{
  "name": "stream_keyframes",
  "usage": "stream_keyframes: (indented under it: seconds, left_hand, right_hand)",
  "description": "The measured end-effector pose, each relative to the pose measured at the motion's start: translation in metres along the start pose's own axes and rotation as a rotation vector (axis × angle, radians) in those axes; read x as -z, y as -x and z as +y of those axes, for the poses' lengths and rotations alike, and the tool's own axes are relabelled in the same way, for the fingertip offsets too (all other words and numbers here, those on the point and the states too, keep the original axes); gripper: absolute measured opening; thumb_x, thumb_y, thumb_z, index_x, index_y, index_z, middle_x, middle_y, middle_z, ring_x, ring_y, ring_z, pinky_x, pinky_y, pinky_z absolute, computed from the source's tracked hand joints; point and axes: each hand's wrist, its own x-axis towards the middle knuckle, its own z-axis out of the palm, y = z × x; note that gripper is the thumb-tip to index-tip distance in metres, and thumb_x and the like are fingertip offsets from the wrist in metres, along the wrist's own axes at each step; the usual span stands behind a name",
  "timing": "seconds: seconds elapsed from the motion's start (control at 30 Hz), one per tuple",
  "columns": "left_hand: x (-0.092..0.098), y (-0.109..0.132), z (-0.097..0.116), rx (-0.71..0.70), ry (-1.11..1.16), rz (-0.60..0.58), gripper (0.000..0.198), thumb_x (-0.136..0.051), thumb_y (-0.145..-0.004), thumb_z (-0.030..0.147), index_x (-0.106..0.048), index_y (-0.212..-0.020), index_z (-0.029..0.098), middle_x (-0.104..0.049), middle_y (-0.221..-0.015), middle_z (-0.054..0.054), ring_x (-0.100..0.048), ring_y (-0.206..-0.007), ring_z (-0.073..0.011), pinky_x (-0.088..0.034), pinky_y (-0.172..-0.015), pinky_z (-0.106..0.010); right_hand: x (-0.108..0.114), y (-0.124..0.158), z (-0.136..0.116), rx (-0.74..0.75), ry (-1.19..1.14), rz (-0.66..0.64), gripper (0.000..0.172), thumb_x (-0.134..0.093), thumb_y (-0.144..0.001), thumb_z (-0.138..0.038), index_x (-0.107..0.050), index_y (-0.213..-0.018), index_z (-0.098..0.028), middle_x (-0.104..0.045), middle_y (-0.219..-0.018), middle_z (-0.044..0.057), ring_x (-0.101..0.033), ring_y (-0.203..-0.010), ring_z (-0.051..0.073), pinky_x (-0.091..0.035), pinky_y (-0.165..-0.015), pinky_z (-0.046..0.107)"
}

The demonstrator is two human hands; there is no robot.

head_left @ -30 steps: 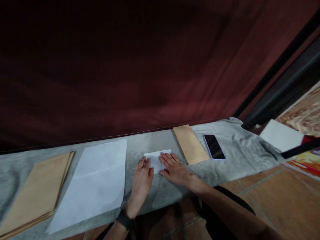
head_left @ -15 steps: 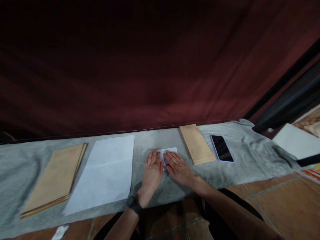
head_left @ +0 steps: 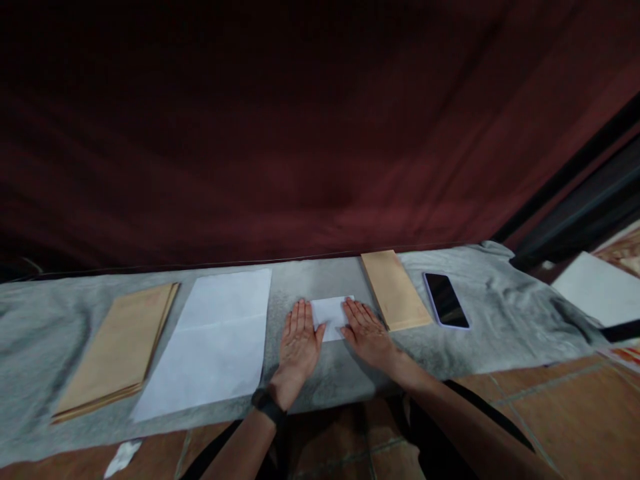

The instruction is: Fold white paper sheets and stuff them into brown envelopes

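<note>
A small folded white paper (head_left: 331,318) lies flat on the grey cloth in front of me. My left hand (head_left: 300,338) rests palm down at its left edge, fingers stretched out and thumb on the paper. At the right edge my right hand (head_left: 367,335) lies flat as well, its fingertips on the paper's upper right corner. The middle of the paper shows between the two hands. A brown envelope (head_left: 397,291) lies just right of my right hand. Left of my left hand is a large white sheet stack (head_left: 210,347) with a crease across it.
More brown envelopes (head_left: 115,347) are piled at the left. A phone (head_left: 446,301) with a pale purple case lies right of the single envelope. The grey cloth (head_left: 520,313) has wrinkles at the right. Behind hangs a dark red curtain (head_left: 300,167); a paper scrap (head_left: 123,457) is on the tiled floor.
My hands have slid apart, the left one leftward and the right one rightward, which uncovers the middle of the small paper. The view has shifted slightly.
</note>
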Motion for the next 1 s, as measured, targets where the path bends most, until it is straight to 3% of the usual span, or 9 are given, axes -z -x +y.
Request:
stream_keyframes:
  seconds: [0.23, 0.37, 0.6, 1.0]
  left_hand:
    - [-0.002, 0.007, -0.009, -0.005, 0.026, 0.074, 0.067, -0.030, -0.102, 0.046, -0.033, -0.153, 0.002, -0.037, -0.158, -0.023, -0.032, -0.149, -0.0322, -0.032, -0.119, -0.052]
    - [-0.001, 0.007, -0.007, 0.014, 0.008, 0.071, 0.065, -0.032, -0.101, 0.044, -0.035, -0.152, 0.003, -0.038, -0.158, -0.022, -0.032, -0.149, -0.0313, -0.031, -0.120, -0.050]
    - [0.005, 0.008, -0.004, 0.019, -0.037, 0.020, 0.065, -0.031, -0.102, 0.043, -0.036, -0.151, -0.001, -0.035, -0.159, -0.023, -0.030, -0.150, -0.0317, -0.030, -0.121, -0.047]
    - [0.012, 0.014, -0.006, 0.016, 0.023, 0.076, 0.060, -0.032, -0.102, 0.035, -0.036, -0.152, 0.003, -0.039, -0.157, -0.021, -0.034, -0.148, -0.0316, -0.033, -0.120, -0.051]
  right_hand:
    - [0.003, 0.004, 0.002, -0.045, 0.009, 0.013, 0.062, -0.038, -0.106, -0.036, -0.021, -0.160, -0.011, -0.040, -0.158, 0.016, -0.038, -0.146, 0.027, -0.032, -0.121, 0.047]
    - [0.009, 0.004, -0.005, -0.069, 0.012, 0.013, 0.058, -0.038, -0.105, -0.032, -0.027, -0.158, -0.009, -0.039, -0.158, 0.016, -0.035, -0.147, 0.027, -0.028, -0.122, 0.048]
    - [0.012, 0.008, -0.020, 0.076, -0.066, -0.102, 0.056, -0.038, -0.105, -0.035, -0.033, -0.156, -0.011, -0.033, -0.162, 0.013, -0.032, -0.149, 0.025, -0.026, -0.123, 0.046]
    - [0.009, 0.014, -0.005, 0.015, -0.005, -0.058, 0.056, -0.035, -0.105, -0.029, -0.027, -0.158, -0.011, -0.038, -0.159, 0.012, -0.038, -0.146, 0.025, -0.030, -0.121, 0.046]
